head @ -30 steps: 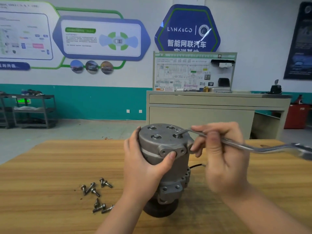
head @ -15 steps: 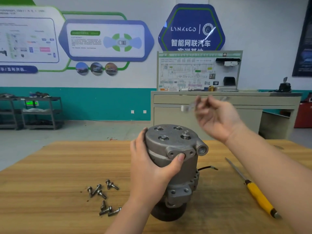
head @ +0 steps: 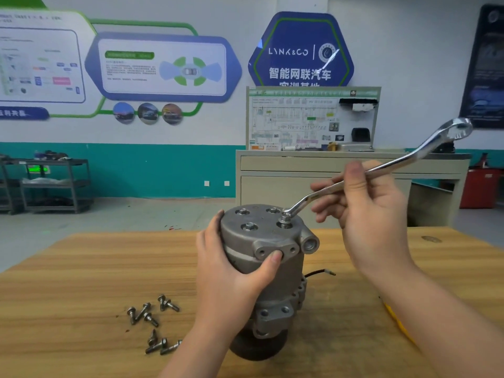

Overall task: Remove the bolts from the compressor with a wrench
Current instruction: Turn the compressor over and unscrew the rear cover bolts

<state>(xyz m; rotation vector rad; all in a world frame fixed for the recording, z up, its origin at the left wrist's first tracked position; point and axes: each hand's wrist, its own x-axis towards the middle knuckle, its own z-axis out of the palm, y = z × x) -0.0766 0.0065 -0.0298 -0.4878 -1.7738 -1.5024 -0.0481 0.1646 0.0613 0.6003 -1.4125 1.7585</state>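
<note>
A grey metal compressor (head: 268,271) stands upright on the wooden table (head: 68,282). My left hand (head: 231,279) grips its side, thumb on the front flange. My right hand (head: 365,214) holds a shiny ring wrench (head: 381,170) by the middle of its shaft. The wrench's lower ring sits on a raised bolt (head: 284,219) at the right of the top face; its other end points up and to the right. Three more bolts (head: 248,227) sit low in the top face. Several removed bolts (head: 152,323) lie on the table to the left.
A yellow-handled screwdriver (head: 398,320) lies on the table at the right, mostly hidden by my right forearm. A thin black wire (head: 320,272) sticks out of the compressor's right side. Behind the table stand a beige cabinet (head: 327,175) and a metal cart (head: 49,184).
My right hand lifted the wrench off the bolt, swung it up in the air, then brought it down onto the same bolt at a steeper angle. My left hand kept its grip.
</note>
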